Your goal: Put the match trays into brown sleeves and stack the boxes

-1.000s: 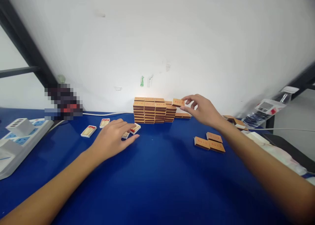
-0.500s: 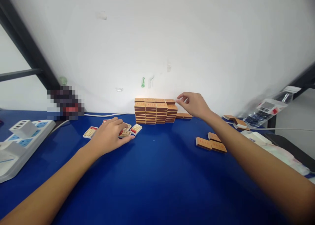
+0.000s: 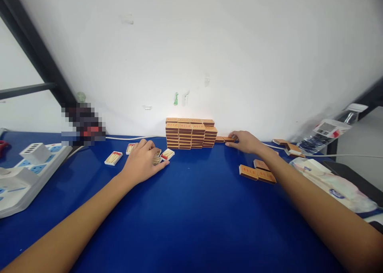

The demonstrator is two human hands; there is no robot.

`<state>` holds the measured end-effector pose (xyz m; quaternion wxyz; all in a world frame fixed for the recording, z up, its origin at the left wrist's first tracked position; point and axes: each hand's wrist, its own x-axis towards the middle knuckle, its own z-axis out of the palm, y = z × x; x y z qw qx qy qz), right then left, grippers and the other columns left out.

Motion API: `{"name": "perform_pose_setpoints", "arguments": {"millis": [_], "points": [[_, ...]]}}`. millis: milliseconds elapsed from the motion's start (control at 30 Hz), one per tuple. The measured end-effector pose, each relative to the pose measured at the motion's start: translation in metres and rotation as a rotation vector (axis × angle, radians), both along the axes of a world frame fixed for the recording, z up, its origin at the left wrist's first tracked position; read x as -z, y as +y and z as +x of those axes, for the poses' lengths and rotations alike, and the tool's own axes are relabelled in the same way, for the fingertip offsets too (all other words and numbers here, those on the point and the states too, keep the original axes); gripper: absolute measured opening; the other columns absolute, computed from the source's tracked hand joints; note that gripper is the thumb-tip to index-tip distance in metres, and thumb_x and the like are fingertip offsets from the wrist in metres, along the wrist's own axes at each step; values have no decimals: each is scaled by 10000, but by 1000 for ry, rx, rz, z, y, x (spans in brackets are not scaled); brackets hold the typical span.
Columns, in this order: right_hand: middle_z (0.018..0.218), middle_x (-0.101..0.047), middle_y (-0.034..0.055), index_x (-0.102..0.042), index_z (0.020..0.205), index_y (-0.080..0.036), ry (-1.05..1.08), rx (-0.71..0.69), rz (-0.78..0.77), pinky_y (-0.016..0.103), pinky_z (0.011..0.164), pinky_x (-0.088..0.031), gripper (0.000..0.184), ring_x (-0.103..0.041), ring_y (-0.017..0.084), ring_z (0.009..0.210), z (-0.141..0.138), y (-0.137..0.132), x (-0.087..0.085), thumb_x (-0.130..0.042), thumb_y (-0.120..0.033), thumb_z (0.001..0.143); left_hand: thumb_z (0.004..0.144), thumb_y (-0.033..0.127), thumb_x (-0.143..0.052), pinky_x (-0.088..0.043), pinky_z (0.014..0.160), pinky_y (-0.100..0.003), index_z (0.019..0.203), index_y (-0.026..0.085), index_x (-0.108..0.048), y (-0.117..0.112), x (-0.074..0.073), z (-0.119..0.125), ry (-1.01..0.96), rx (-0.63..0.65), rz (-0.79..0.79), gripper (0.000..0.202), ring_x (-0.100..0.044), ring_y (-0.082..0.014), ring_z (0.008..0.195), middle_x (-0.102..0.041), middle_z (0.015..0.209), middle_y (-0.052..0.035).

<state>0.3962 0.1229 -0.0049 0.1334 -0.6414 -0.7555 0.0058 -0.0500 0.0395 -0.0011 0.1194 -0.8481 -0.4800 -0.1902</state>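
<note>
A stacked block of brown matchboxes (image 3: 190, 133) stands at the back of the blue table (image 3: 191, 209), against the white wall. My right hand (image 3: 245, 141) lies low on the table just right of the stack, fingers curled onto a flat matchbox (image 3: 225, 139) lying there. My left hand (image 3: 142, 161) rests palm down over open white trays of matches (image 3: 166, 154), fingertips on one of them. Two more open trays, one (image 3: 113, 158) and another (image 3: 131, 147), lie left of that hand.
Three brown matchboxes (image 3: 256, 172) lie on the table by my right forearm. A white power strip (image 3: 20, 173) sits at the left edge. A plastic bag (image 3: 327, 131), more boxes (image 3: 289, 147) and white packets (image 3: 332, 183) crowd the right side. A white cable (image 3: 128, 138) runs along the wall.
My right hand set a matchbox on top of the stack, then dropped down to the flat box on the table right of it. My left hand stayed on the match trays.
</note>
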Motion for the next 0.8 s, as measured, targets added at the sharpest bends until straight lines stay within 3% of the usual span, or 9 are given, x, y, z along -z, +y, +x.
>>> {"name": "perform_pose_setpoints", "arguments": {"millis": [167,333,533,633,733,800], "points": [[1062,-760,145,-679,987,-178,40,-34,-6,384,811,-522,386,-695,289,939,1,1,1,-754,-516,816,942,582,-679,-459,925,-514,1093,181,-796,3,4,5,-25,-26,2,444,-572,-350,1087,-679,1108,-139],[1042,-763,104,-656,1058,-200,116,-42,-16,344,789,-539,361,-707,249,926,-2,-4,2,-750,-459,824,932,542,-699,-455,949,-528,1191,161,-753,3,6,10,-57,3,-2,465,-554,-367,1121,-662,1163,-157],[974,-770,107,-712,1033,-204,105,-21,-30,390,771,-533,371,-716,298,900,-1,-38,-24,-799,-441,761,964,480,-675,-456,976,-519,1144,184,-774,3,8,12,-88,43,-33,361,-556,-345,1115,-653,1157,-135],[957,-780,70,-743,1052,-237,165,-118,-134,375,741,-539,403,-720,278,866,-24,-78,-36,-840,-491,754,969,473,-672,-461,983,-521,1173,178,-768,3,9,11,-111,65,-50,371,-557,-338,1121,-654,1177,-134],[1051,-780,41,-754,1129,-286,299,-325,-258,383,779,-547,431,-707,263,909,-71,-119,-38,-840,-551,801,966,464,-675,-467,981,-507,1179,196,-766,-2,8,13,-140,109,-85,354,-559,-321,1125,-651,1194,-122],[1094,-769,40,-757,1140,-294,323,-418,-254,401,834,-542,425,-690,269,976,-103,-139,-34,-852,-545,810,962,455,-685,-465,985,-502,1169,208,-770,-7,6,15,-158,150,-120,333,-559,-313,1134,-652,1202,-116]]}}
